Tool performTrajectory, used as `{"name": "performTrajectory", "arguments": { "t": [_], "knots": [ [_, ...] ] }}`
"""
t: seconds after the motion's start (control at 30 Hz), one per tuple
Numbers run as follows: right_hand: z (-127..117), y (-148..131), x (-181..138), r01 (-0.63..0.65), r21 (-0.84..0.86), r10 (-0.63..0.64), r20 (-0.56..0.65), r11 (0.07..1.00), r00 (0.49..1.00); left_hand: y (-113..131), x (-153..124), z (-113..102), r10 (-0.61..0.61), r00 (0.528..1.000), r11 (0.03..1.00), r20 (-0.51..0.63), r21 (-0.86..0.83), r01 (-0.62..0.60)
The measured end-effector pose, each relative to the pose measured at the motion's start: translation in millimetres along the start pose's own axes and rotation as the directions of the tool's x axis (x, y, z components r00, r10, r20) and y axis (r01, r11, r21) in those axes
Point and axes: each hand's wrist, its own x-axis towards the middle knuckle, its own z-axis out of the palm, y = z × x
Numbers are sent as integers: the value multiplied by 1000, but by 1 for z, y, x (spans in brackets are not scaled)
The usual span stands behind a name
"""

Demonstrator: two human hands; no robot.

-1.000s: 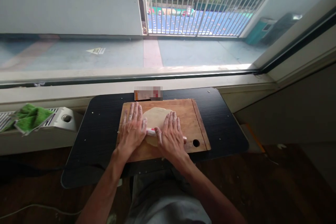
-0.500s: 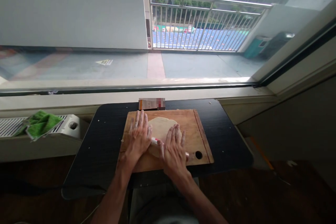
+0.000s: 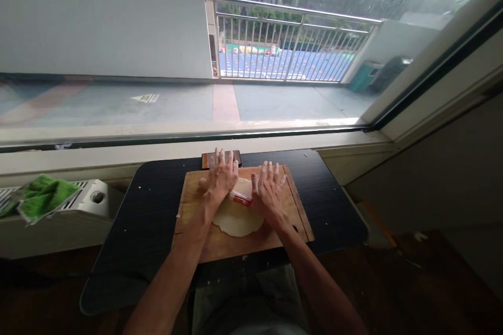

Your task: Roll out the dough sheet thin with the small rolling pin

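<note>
Head view: both hands lie flat and open, palms pressing a red-and-white rolling pin (image 3: pixel 240 198) at the far edge of the dough (image 3: pixel 237 218); left hand (image 3: pixel 220 178), right hand (image 3: pixel 269 191). The dough, on the wooden board (image 3: pixel 196 230) atop the table (image 3: pixel 149 220), looks already flattened into a wide round sheet, so little rolling seems left.

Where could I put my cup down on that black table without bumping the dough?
Bare patches of the black table lie left of the wooden board and right of it, toward the window corner. The board is crowded: the left hand and right hand press a rolling pin on the dough.
</note>
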Motion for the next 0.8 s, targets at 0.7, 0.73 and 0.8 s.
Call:
{"name": "performTrajectory", "arguments": {
  "t": [0.7,0.73,0.8],
  "knots": [
    [27,-16,-101,384,-13,-384,-65,923,921,-4,-104,-47,-194,981,958,-1,215,190],
    [28,-14,-104,392,-14,-392,-68,920,917,-4,-110,-50,-183,983,959,-6,218,180],
    [29,-9,-109,408,-22,-408,-78,913,909,-5,-122,-53,-168,985,960,-23,222,169]
  ]
}}
